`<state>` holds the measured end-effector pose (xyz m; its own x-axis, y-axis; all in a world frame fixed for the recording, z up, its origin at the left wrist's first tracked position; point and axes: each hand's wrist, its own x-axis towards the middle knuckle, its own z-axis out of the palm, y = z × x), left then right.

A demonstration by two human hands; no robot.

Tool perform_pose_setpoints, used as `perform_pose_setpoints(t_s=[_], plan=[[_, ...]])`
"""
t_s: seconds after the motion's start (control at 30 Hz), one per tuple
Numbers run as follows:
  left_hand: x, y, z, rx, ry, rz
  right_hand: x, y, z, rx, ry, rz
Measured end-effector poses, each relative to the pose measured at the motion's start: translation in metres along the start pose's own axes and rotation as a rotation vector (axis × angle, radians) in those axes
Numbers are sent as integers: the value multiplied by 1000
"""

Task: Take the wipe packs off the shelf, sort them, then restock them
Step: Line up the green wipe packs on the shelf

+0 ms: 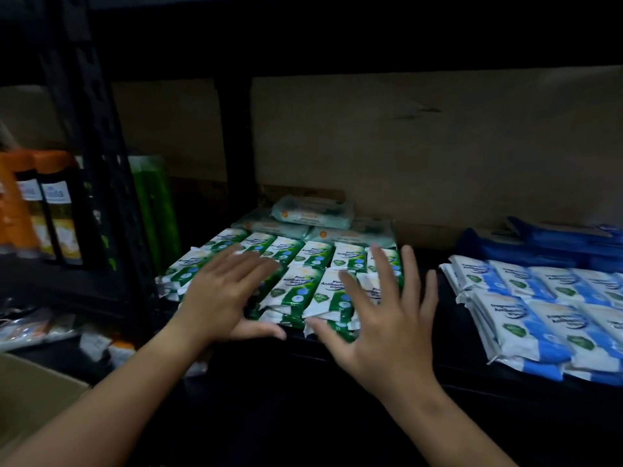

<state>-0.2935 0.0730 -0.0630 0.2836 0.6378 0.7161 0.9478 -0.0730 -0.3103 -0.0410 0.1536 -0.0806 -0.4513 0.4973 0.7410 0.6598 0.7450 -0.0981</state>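
Green-and-white wipe packs (303, 284) fill the centre of our head view, laid in two overlapping rows on the dark shelf (421, 375). We read "Pine Antibacterial Wipes" on several of them. At 12 o'clock from this group, against the brown backboard (421, 146), lie pale mint wipe packs (313, 214), one resting on top of the others.

Our left hand (222, 298) lies at 9 o'clock of the green group, fingers straight and together, the palm over the near-left packs and the thumb stretched along the front edge of the near row; whether the palm presses the packs we cannot tell. It holds nothing. Our right hand (387, 318) sits at 4 o'clock of the group, fingers spread wide and straight, fingertips over the right-hand packs, thumb tip just beside the near edge. It too grips nothing.

At 3 o'clock, well apart from the green group, blue-and-white wipe packs (539, 308) lie in similar overlapping rows, with dark blue packs (539, 241) behind them at 1 o'clock.

At 9 o'clock a black perforated upright (97, 163) divides the shelving. Just right of it stands a green package (155, 203); left of it stand orange-capped bottles (43, 210). At 8 o'clock a cardboard box (30, 392) shows its corner.
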Motion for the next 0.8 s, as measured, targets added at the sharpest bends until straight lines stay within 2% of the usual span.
perform_pose_setpoints(t_s=[0.1,0.17,0.23,0.4,0.5,0.57,0.67,0.8], plan=[[-32,-25,1,122,-27,-225,-10,-19,10,-222,-142,8],[-44,-33,5,80,-53,-349,-11,-24,17,-270,-179,20],[-45,-36,11,1,-93,-383,-8,-25,23,-284,-184,34],[-43,-43,16,-67,-165,-354,-3,-29,38,-261,-144,47],[-45,-42,14,23,-158,-331,-5,-27,37,-243,-144,42],[-42,-36,10,109,-89,-260,-7,-27,33,-230,-148,29],[-24,-11,5,70,64,-144,-9,-21,22,-187,-100,-30],[27,59,12,-111,200,-78,-12,4,2,-123,126,-71]])
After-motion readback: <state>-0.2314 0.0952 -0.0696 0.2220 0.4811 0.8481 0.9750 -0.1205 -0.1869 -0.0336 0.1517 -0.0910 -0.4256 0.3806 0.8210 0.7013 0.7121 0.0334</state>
